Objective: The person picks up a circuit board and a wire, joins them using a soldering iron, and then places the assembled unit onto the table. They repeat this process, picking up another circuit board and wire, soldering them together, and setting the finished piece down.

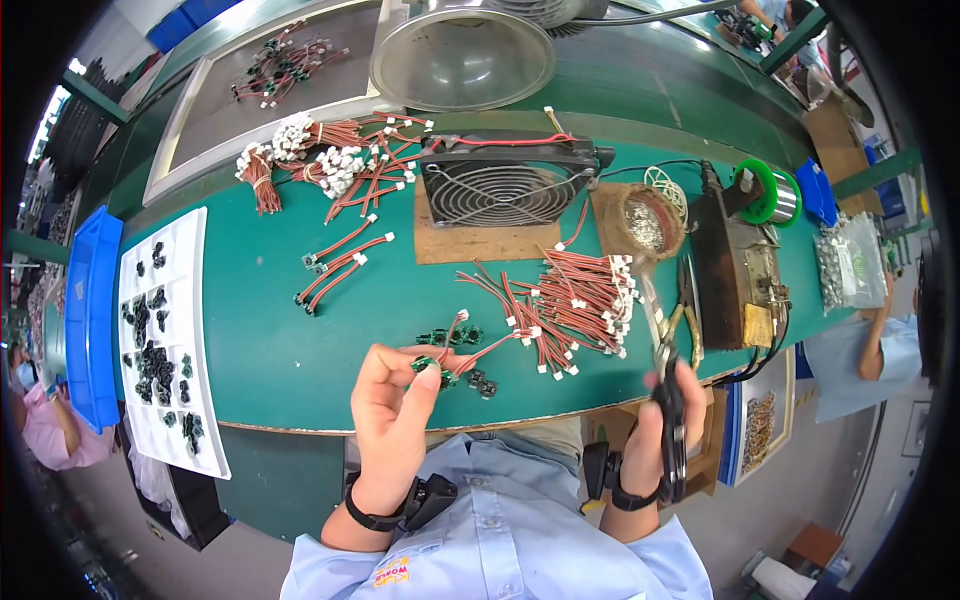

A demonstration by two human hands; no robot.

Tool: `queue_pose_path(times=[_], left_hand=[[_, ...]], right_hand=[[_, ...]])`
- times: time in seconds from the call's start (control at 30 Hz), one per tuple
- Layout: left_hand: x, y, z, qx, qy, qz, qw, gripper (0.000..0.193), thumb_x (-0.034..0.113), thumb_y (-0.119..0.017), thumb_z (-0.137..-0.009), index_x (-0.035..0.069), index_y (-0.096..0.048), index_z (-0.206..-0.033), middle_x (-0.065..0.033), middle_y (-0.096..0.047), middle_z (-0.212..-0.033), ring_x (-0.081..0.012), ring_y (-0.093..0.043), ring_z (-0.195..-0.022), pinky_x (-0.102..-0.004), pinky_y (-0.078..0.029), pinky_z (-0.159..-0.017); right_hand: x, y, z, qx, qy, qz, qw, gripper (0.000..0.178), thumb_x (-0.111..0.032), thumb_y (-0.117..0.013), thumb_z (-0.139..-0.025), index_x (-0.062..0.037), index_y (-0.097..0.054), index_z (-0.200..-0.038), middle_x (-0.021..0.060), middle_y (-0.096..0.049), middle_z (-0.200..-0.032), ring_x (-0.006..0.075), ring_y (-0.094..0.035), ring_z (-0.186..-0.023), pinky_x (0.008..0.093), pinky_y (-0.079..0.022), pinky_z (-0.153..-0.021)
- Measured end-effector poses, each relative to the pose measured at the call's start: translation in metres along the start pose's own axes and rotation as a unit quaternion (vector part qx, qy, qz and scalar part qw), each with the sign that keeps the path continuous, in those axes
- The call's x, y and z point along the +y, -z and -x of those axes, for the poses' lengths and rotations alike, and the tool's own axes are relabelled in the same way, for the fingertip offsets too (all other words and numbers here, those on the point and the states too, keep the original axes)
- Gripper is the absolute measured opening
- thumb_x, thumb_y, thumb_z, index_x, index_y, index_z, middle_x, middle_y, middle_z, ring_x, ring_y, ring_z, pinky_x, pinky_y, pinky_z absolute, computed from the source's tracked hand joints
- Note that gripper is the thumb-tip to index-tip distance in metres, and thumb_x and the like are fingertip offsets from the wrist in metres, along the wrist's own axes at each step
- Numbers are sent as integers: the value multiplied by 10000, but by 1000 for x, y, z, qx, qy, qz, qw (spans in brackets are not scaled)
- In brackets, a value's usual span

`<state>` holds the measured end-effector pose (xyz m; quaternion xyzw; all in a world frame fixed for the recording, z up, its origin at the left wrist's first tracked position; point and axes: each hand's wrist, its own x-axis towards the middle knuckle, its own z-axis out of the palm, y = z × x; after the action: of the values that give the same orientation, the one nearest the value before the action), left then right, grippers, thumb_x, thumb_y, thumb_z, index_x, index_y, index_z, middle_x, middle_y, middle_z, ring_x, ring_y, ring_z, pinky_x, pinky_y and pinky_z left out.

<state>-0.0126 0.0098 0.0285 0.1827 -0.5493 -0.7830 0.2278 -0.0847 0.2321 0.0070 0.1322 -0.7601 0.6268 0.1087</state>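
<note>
My left hand [392, 412] is closed in a pinch on a small green circuit board [447, 379] near the table's front edge. Red wires with white connectors rise from around its fingertips; which are joined to the board is hard to tell. More small boards [482, 384] lie close by. In my right hand [648, 440] is a soldering iron [672, 430], gripped by its black handle. Its metal end points away from me, toward a round pot of silvery material [646, 222]. Left of the iron lies a spread pile of red wires with white connectors [590, 300].
A black fan [508, 190] stands at the middle back. Beyond the iron are a metal box [735, 270] and a green solder spool [770, 193]. A white tray of dark parts [205, 300] and a blue bin [92, 320] sit left. Bundled wires [262, 185] lie back left.
</note>
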Motion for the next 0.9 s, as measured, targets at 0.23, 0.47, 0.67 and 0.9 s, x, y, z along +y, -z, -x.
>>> queue_pose_path(times=[0.23, 0.47, 0.67, 0.9], left_hand=[[3, -3, 0, -18, 7, -16, 1000, 99, -18, -504, -870, 24, -415, -859, -152, -593, -992, -231, -619, -919, -327, -453, -825], [8, -14, 2, -7, 13, -44, 999, 74, 38, -491, -877, 36, -428, -839, -163, -605, -960, -211, -612, -875, -313, -431, -814], [5, -9, 4, -33, 10, -31, 999, 99, -39, -497, -859, 20, -419, -873, -148, -572, -1028, -227, -616, -936, -318, -451, -823], [4, -9, 5, -30, -14, -53, 998, 103, -21, -519, -849, 19, -430, -882, -144, -590, -1014, -199, -607, -939, -300, -437, -825]], right_hand=[[-31, 6, 1, -273, 178, 28, 945, 404, -315, -755, -642, -150, -595, -975, 23, -552, -723, 156, -540, -671, 409, -312, -840], [-38, 0, 3, -292, 177, 33, 939, 379, -226, -803, -560, -169, -655, -904, -8, -587, -758, 147, -563, -662, 371, -323, -811], [-37, 0, 4, -290, 178, 27, 940, 386, -219, -799, -561, -166, -654, -914, -5, -585, -745, 149, -561, -648, 373, -333, -795], [-32, -2, 5, -281, 196, 23, 939, 354, -294, -762, -611, -141, -622, -898, 10, -552, -663, 164, -535, -596, 386, -341, -774]])
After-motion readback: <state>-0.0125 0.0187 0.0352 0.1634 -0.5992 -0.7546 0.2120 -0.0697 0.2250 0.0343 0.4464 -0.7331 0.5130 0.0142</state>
